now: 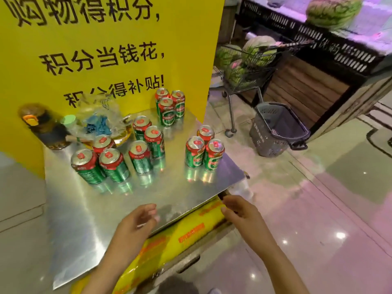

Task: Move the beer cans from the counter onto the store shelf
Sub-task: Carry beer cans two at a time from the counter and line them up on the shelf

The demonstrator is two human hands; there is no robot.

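Twelve green Tsingtao beer cans [167, 111] with red tops stand on the shiny steel counter [84, 209], every one upright with its long axis vertical and its pull-tab end facing up; toward the left edge of the view they seem to lean outward, which looks like lens distortion. They sit in four clusters of three: one at the back against the yellow sign board [106, 49], one in the middle, one at the left front, and one near the counter's right edge, the cans in each cluster touching or just beside one another. Printed labels face different ways, so no common front can be told. Both hands hover over the near edge of the counter, well apart from the cans. The left hand [135, 223] is above the steel surface with fingers loosely curled and nothing in it. The right hand [237, 211] is just past the counter's corner, over a yellow roll of cling film [191, 234] mounted below the edge; its fingers are relaxed and hold nothing, though whether the fingertips touch the roll cannot be told. At the back left stand a dark bottle with an orange clip [45, 126] and a clear plastic bag holding something blue [99, 122]. On the floor to the right are a grey shopping basket [275, 132] and a trolley loaded with watermelons [246, 60].
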